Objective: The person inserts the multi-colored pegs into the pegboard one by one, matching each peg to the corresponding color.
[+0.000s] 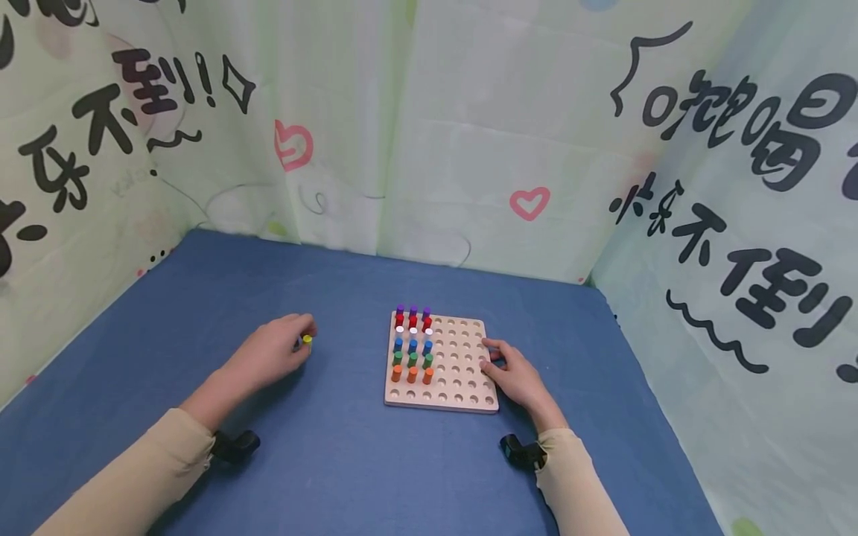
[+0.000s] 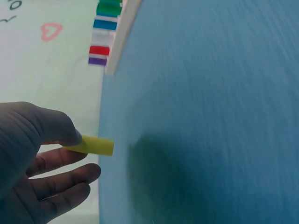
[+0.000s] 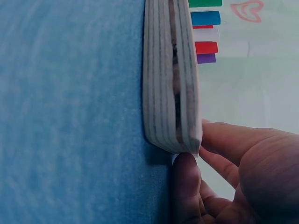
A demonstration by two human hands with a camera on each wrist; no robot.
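Observation:
My left hand (image 1: 276, 344) pinches a yellow peg (image 2: 96, 145) between thumb and forefinger, above the cloth to the left of the pegboard. The other fingers (image 2: 65, 184) are loosely bent below it in the left wrist view. A pale wooden pegboard (image 1: 462, 406) lies flat, with rows of round holes. On its left side stand upright pegs in rows of three: purple, red, white, blue, green (image 1: 412, 359) and orange (image 1: 412, 375). The nearest row and the columns to the right have bare holes. My right hand (image 1: 519, 376) grips the board's right edge with thumb and fingers.
A blue cloth (image 1: 348, 461) covers the table. Pale curtains (image 1: 462, 134) with black lettering and pink hearts close off the back and both sides. Each wrist wears a black camera, such as the left wrist camera (image 1: 236, 445).

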